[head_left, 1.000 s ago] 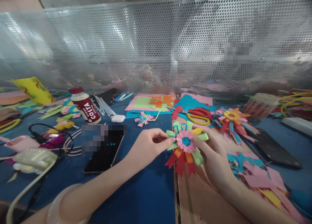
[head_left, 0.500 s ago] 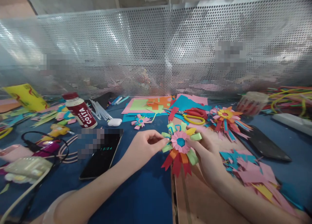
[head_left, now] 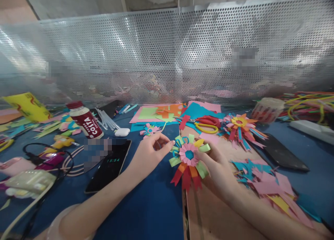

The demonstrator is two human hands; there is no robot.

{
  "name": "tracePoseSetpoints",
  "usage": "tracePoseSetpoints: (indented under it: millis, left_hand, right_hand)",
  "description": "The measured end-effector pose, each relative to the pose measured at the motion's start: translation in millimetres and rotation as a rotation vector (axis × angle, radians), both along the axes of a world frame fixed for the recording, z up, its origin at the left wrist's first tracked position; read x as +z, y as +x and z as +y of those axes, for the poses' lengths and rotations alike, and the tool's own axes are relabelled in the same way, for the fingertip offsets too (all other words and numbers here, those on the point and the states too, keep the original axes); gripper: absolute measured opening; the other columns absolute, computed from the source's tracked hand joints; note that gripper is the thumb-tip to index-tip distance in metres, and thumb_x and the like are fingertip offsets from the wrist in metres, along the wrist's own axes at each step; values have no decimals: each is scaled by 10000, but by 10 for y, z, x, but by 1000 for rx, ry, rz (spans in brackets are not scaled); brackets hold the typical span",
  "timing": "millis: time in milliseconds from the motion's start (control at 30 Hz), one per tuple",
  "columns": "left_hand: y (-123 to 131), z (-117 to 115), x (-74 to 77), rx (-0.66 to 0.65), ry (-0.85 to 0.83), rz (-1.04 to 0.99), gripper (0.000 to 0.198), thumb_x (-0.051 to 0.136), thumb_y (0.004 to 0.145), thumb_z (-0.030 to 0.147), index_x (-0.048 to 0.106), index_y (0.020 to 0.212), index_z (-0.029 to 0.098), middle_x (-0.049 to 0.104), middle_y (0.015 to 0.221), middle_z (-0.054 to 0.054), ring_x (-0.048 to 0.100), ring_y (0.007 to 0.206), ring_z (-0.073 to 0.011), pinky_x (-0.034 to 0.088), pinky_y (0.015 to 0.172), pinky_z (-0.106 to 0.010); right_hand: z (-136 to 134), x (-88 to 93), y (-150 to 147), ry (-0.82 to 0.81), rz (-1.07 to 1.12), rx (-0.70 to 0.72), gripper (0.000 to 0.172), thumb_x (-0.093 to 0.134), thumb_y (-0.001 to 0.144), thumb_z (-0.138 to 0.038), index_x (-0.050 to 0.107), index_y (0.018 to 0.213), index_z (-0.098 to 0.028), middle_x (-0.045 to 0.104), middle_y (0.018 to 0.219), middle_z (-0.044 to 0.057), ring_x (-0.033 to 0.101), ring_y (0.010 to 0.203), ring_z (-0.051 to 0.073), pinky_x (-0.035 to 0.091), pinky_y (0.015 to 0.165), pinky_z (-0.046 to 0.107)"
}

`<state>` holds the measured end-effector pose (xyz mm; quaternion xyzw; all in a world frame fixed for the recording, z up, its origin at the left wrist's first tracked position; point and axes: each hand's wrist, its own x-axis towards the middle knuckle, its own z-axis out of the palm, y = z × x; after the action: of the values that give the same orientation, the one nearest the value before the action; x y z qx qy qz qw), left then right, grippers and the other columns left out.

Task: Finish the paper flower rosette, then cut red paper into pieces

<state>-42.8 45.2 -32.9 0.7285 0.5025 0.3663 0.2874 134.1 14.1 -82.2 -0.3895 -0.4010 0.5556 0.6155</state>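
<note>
My right hand (head_left: 217,168) grips a paper flower (head_left: 188,159) from its right side: pink centre with a blue core, green and yellow loops, red and orange ribbon tails hanging down. My left hand (head_left: 149,151) hovers just left of the flower with its fingers curved and the fingertips close to a green loop; I see nothing held in it. The flower is above the seam between the blue table mat (head_left: 146,205) and a brown cardboard sheet (head_left: 216,215).
A black phone (head_left: 109,165) lies left of my hands, with a Costa bottle (head_left: 85,119) and white earbud case (head_left: 122,132) behind it. Red-and-yellow scissors (head_left: 207,124), a finished paper flower (head_left: 238,125), a small flower (head_left: 149,130), paper scraps (head_left: 263,182) and a perforated metal screen (head_left: 167,55) surround the work area.
My left hand has let go of the green loop and drawn back slightly, fingers loosened. The flower has shifted a little left and down in my right hand.
</note>
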Motion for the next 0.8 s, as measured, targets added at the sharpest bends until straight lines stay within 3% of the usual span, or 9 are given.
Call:
tracePoseSetpoints:
  millis: [367, 567, 800]
  left_hand:
    - [-10, 41, -43, -73, -53, -8, 203, 529, 761, 361, 609, 758, 175, 635, 736, -8, 568, 692, -145, 432, 644, -254]
    - [0, 19, -35, -68, -39, 37, 197, 537, 745, 343, 609, 698, 166, 591, 648, 5, 508, 593, -117, 388, 554, -226]
    - [4, -24, 11, -40, 37, 162, 159, 554, 728, 304, 587, 653, 167, 517, 569, 27, 437, 517, -91, 338, 494, -211]
  right_hand:
    - [-31, 13, -43, 4, 64, 54, 224, 619, 756, -306, 543, 961, -254, 575, 813, -19, 583, 745, 141, 479, 667, 255]
    - [-21, 36, -27, 6, 1, 6, 214, 623, 751, -311, 546, 938, -242, 590, 883, -7, 583, 821, 149, 471, 713, 251]
    - [-23, 16, -11, 11, -35, 6, 209, 616, 757, -316, 533, 936, -247, 581, 849, -20, 575, 772, 132, 456, 679, 236]
